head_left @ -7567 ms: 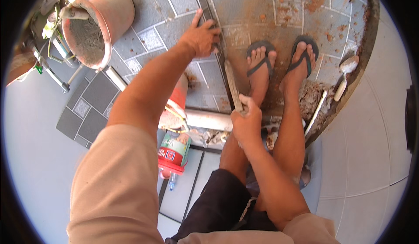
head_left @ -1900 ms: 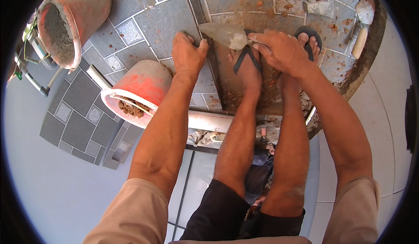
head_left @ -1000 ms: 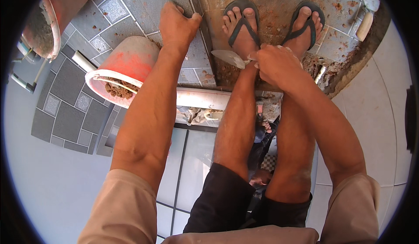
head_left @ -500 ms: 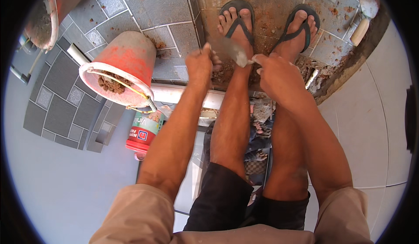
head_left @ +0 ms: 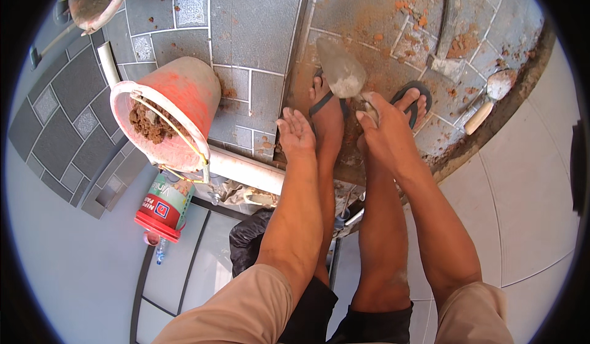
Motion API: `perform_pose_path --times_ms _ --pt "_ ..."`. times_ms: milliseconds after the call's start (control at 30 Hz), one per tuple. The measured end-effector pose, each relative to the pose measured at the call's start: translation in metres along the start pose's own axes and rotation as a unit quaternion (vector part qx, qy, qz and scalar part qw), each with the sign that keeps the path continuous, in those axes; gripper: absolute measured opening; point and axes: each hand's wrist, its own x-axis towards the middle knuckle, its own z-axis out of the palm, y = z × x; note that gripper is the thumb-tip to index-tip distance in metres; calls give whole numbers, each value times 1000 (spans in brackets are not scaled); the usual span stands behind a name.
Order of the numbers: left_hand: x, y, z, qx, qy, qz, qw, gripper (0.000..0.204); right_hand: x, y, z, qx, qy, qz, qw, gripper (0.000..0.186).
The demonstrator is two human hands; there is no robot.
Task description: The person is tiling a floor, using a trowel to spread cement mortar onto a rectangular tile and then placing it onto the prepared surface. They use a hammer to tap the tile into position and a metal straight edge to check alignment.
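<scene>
My right hand [head_left: 390,126] is closed round the handle of a pointed trowel [head_left: 342,72]. Its grey, mortar-smeared blade reaches up and left over my left foot. Across from it, my left hand [head_left: 297,134] is empty, palm up, with its fingers stretched out. To the left, a worn red bucket [head_left: 196,92] lies tipped on its side, with brown crumbly soil or mortar [head_left: 152,122] inside and a yellow cord handle across its mouth. Both hands are over the dirty strip of floor near my sandals.
A second trowel [head_left: 478,116] with a wooden handle lies at the right. Nearby is a long-handled tool [head_left: 452,18]. Another bucket [head_left: 126,0] stands upper left. A paint tub [head_left: 163,199], a white pipe [head_left: 246,169] and a raised tile edge [head_left: 294,61] are close by.
My left hand has come away from the trowel's blade, and its curled fingers have opened palm up. The trowel, still in my right hand, has moved away from me. The whole view has shifted.
</scene>
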Motion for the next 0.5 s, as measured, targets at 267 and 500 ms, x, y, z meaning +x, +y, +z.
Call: perform_pose_path --times_ms 267,500 --pt "13 0 -23 41 -47 38 997 73 125 -33 35 301 121 87 942 35" --pt "-3 -1 -14 119 -27 45 991 82 193 -63 58 477 186 67 856 30"
